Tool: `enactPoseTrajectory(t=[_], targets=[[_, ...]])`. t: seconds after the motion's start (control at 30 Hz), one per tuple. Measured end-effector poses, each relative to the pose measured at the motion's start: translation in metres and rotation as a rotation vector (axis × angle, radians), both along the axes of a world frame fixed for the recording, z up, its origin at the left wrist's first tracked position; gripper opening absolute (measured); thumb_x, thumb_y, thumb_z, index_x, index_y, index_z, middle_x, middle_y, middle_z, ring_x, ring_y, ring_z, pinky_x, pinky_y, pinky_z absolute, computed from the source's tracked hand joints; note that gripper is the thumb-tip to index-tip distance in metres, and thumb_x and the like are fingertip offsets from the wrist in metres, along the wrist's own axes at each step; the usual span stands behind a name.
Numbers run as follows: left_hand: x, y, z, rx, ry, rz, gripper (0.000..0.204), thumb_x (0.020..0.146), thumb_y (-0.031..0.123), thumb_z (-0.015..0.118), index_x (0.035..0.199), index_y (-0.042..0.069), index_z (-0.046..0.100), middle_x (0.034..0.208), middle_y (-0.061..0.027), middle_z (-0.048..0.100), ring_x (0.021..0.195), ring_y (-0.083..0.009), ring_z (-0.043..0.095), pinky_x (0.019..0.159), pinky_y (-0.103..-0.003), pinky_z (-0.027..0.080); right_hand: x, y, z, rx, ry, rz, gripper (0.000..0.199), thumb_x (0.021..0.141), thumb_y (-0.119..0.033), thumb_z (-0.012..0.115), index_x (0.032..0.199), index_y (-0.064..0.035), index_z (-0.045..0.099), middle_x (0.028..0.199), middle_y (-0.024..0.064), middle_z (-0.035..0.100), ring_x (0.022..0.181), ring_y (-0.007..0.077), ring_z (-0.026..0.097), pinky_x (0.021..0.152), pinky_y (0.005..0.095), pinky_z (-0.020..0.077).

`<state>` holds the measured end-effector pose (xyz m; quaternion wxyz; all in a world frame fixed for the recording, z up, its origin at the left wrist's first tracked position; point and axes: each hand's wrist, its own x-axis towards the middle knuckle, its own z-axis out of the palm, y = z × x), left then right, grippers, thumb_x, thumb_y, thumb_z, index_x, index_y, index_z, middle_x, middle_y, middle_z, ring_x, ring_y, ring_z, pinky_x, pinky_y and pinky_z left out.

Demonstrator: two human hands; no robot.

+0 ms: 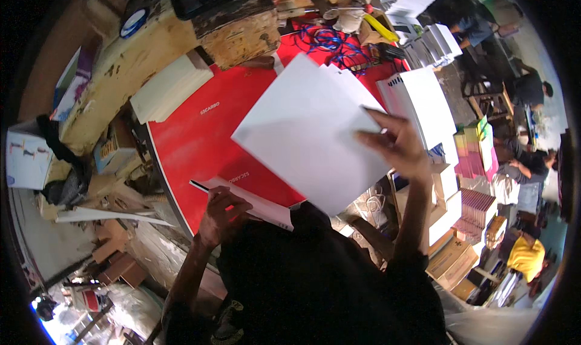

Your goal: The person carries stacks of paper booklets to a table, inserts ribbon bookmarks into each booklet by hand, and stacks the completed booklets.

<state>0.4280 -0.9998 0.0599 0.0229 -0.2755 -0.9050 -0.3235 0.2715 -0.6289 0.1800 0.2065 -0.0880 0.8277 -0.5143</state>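
Note:
My right hand grips a large white paper sheet by its right side, with thumb and fingers pinching it. The sheet is tilted above the red tabletop, and a jagged upper right edge hints at more than one layer. Close to my body, my left hand has its fingers closed at the end of a narrow white folded paper with a dark edge strip. That paper lies along the near edge of the red surface. Part of the tabletop is hidden behind the big sheet.
A paper stack sits at the left, beside a worn wooden block. Tangled blue cord and a yellow-handled tool lie at the back. Tall white stacks border the right. Farther right, a person in yellow and others are visible.

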Motion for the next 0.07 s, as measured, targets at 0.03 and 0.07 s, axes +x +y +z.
enactPoseTrajectory(t=[0.03,0.07], targets=[[-0.009,0.001,0.011,-0.001,-0.065,0.029,0.026,0.075,0.019,0.076,0.098,0.012,0.067,0.099,-0.0055,0.066,0.101,-0.0221,0.063,0.105,-0.047,0.033,-0.016,0.017,-0.008,0.049,0.045,0.081,0.046,0.092,-0.007,0.062,0.137,-0.0047,0.051,0.117,0.0148,0.066,0.098,0.0214,0.069,0.082,0.0307,0.0561],[-0.022,0.007,0.023,0.007,-0.129,0.04,0.028,0.076,0.016,0.076,0.102,0.013,0.067,0.1,-0.0069,0.067,0.101,-0.0217,0.063,0.106,-0.047,0.032,-0.03,0.038,-0.024,0.112,0.088,0.145,0.045,0.094,-0.007,0.06,0.138,-0.0061,0.051,0.125,0.0188,0.062,0.096,0.0246,0.07,0.084,0.0326,0.0561]])
